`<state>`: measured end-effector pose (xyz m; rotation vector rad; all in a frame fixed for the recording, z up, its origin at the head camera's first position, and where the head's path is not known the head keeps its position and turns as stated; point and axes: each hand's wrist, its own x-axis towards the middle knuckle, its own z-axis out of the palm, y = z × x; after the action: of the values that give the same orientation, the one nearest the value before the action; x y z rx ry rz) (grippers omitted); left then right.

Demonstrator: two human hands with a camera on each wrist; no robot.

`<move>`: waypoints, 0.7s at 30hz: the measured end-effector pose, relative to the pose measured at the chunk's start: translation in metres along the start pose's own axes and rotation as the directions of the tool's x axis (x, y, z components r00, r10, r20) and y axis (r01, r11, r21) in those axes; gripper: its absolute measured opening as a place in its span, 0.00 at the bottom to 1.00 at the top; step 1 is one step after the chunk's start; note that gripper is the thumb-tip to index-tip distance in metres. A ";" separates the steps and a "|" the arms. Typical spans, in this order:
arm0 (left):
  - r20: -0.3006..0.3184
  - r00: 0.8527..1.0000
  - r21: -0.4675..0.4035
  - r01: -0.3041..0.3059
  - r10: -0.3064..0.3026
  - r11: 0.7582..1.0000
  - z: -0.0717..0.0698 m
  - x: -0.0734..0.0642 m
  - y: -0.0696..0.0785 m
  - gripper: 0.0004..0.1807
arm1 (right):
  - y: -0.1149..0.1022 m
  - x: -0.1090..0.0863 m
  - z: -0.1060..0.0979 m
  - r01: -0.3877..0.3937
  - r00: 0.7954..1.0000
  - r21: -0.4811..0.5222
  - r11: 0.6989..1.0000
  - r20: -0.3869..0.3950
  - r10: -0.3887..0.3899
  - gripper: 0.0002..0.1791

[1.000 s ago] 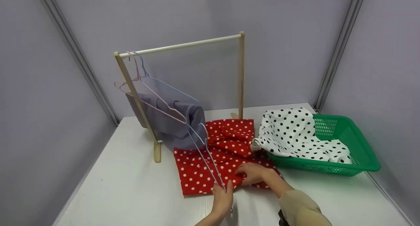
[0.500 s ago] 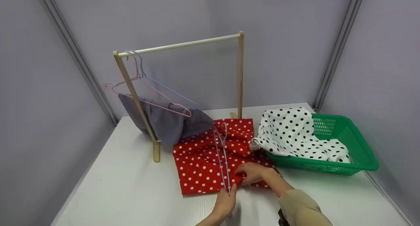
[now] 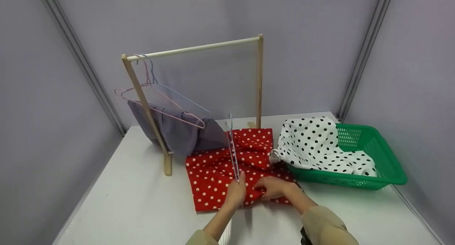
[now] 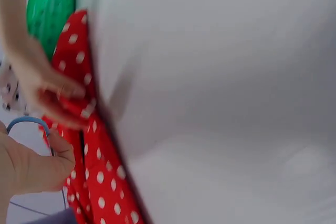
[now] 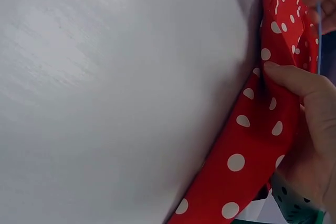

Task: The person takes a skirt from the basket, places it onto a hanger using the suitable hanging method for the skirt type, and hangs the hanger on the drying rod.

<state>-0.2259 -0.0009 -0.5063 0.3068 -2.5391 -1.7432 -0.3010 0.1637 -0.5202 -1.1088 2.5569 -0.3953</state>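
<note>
My left hand (image 3: 236, 194) grips a thin light-blue clothes hanger (image 3: 233, 154), held up nearly edge-on over the red cloth. That cloth (image 3: 209, 191), red with white polka dots, lies spread and wrinkled on the table. At its front edge my right hand (image 3: 273, 188) pinches a fold, lifting it slightly. The right wrist view shows the thumb (image 5: 289, 77) lying over the cloth, with the other fingers hidden beneath. In the left wrist view, the hanger's blue bend (image 4: 26, 120) loops above the left thumb.
A wooden rack (image 3: 192, 50) stands at the back left. On it hang a pink hanger (image 3: 174, 113) and a blue one, with a grey cloth (image 3: 177, 134) below. Right of the red cloth, a green basket (image 3: 391, 163) holds a white cloth (image 3: 312, 142) with black dots.
The left hand has drawn the hanger away from the grey cloth and pink hanger, then raised it upright over the red cloth. The right hand keeps its place at the fold.
</note>
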 end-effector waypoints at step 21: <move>-0.320 0.929 -0.063 0.174 -0.185 0.983 -0.038 0.011 -0.026 0.41 | -0.007 0.004 0.002 -0.062 0.998 -0.030 0.998 -0.003 0.062 0.18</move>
<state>-0.2269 -0.0473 -0.5176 0.7778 -2.3040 -1.6257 -0.2984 0.1557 -0.5199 -1.0368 2.6003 -0.3441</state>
